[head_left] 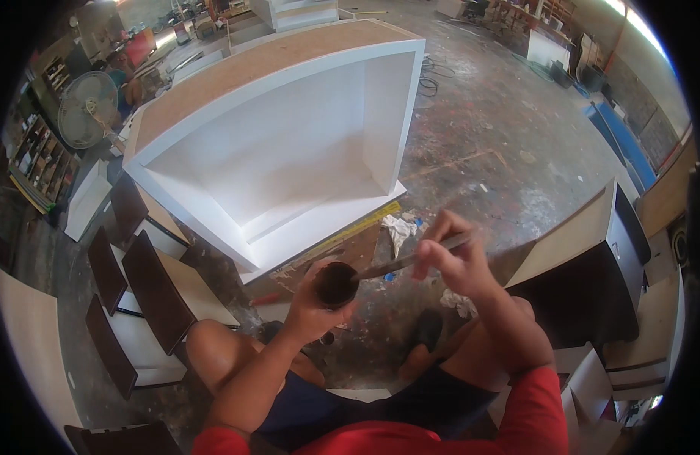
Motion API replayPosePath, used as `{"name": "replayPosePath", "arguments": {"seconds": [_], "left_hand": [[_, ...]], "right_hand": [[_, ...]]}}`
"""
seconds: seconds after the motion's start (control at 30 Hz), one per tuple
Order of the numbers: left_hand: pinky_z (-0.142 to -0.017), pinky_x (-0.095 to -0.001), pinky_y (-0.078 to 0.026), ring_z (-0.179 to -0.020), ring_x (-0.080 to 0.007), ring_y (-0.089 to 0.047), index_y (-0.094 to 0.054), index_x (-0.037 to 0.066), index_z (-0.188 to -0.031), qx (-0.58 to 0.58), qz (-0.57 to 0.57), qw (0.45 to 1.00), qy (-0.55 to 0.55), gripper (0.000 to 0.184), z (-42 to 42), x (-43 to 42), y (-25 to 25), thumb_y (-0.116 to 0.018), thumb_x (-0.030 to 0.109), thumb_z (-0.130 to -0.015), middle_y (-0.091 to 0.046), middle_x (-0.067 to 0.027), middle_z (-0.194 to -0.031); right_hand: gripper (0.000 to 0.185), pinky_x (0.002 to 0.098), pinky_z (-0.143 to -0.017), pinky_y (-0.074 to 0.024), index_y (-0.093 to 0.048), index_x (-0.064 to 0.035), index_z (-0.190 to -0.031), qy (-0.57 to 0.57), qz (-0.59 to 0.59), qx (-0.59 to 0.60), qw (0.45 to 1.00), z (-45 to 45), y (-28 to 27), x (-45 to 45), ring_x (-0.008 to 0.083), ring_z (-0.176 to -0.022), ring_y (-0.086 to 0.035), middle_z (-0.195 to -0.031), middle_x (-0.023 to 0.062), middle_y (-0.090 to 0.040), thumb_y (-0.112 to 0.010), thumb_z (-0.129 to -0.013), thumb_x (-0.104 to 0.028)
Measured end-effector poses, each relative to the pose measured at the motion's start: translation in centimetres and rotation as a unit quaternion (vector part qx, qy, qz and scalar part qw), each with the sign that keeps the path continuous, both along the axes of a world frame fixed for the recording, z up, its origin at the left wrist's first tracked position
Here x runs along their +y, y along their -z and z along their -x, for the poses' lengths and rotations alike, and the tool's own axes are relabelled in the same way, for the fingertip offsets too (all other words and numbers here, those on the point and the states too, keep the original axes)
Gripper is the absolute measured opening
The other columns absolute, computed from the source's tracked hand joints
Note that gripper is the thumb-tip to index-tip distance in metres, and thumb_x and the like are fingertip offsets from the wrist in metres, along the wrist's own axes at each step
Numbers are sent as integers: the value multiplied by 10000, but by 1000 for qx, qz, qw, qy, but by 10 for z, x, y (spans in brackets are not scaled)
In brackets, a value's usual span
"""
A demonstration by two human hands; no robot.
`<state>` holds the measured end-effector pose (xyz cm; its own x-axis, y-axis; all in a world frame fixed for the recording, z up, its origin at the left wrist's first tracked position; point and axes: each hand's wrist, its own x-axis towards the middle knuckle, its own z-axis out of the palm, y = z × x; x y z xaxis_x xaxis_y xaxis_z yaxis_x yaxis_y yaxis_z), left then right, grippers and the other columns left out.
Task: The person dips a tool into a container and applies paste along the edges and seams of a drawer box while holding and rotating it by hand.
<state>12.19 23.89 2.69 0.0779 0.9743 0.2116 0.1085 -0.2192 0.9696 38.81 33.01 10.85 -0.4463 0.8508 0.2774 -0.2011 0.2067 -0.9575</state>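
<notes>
The left hand (306, 317) grips a cup (336, 285); the right (458, 259) pinches a brush (395, 265) at its mouth. The far cabinet (304, 129) is white inside; its brown top (266, 64) seems unpainted.

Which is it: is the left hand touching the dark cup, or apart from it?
Touching: the head view shows the left hand wrapped around the dark cup.

A stained grey floor (502, 144) spread through the cluttered workshop. An open white cabinet (304, 144) stood in the middle, with dark-fronted drawers (160, 292) at the lower left and a dark-fronted unit (585, 292) at the right. A round fan (88, 110) stood near full shelves (43, 155). Bright light (647, 34) streaked the upper right, above a greyish wall (646, 98).
</notes>
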Motion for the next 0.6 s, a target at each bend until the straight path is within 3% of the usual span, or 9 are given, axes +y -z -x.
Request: {"name": "replayPosePath", "arguments": {"seconds": [0.07,0.13,0.17,0.33,0.43,0.53,0.6], "left_hand": [[-880,-292,-547,-967,-115,-647,-568,34,-1322,24,-42,999,-4,607,-5,0,-3,-862,35,-790,-658,-47,-1107],[-874,-292,-549,-988,-116,-645,-571,42,-1322,-23,18,1000,3,613,-6,-2,-1,-866,36,-785,-657,-49,-1117],[-871,-292,-550,-998,-117,-643,-572,45,-1322,-48,48,998,6,615,-6,-3,1,-868,36,-783,-656,-51,-1121],[-855,-290,-554,-1006,-111,-642,-560,48,-1348,53,-44,998,-6,636,-1,1,10,-860,20,-788,-654,-57,-1122],[-859,-290,-553,-1009,-108,-637,-555,37,-1357,33,-18,999,-11,647,0,1,11,-863,29,-788,-653,-57,-1132],[-867,-290,-554,-1026,-110,-632,-552,30,-1361,-23,28,999,-1,656,-2,2,6,-867,36,-785,-649,-53,-1153],[-881,-294,-554,-1036,-114,-631,-549,27,-1362,-51,36,998,5,656,1,3,10,-865,35,-787,-647,-49,-1166]], "right_hand": [[273,285,-549,-552,-532,-40,-881,-5,63,-15,998,13,4,-2,132,-615,-692,-722,62,-676,-740,-1014,-156],[279,291,-519,-547,-529,-41,-885,0,117,-40,992,14,8,1,134,-589,-684,-683,59,-664,-729,-1023,-178],[281,288,-521,-546,-528,-42,-881,15,108,-51,993,12,6,4,132,-589,-684,-676,56,-661,-728,-1025,-179],[251,277,-577,-564,-556,-38,-893,76,-5,-102,992,-3,2,10,131,-652,-703,-728,58,-679,-727,-1024,-166],[187,270,-667,-567,-627,-22,-939,-14,-7,3,1000,0,-6,-1,122,-744,-707,-839,56,-712,-767,-990,-134],[120,283,-741,-558,-698,-27,-978,-84,-99,-158,979,-7,-10,2,106,-827,-693,-942,43,-731,-801,-945,-79],[111,292,-759,-550,-721,-35,-971,-65,-92,-168,979,-14,-17,6,108,-858,-691,-947,39,-736,-814,-912,-48]]}}
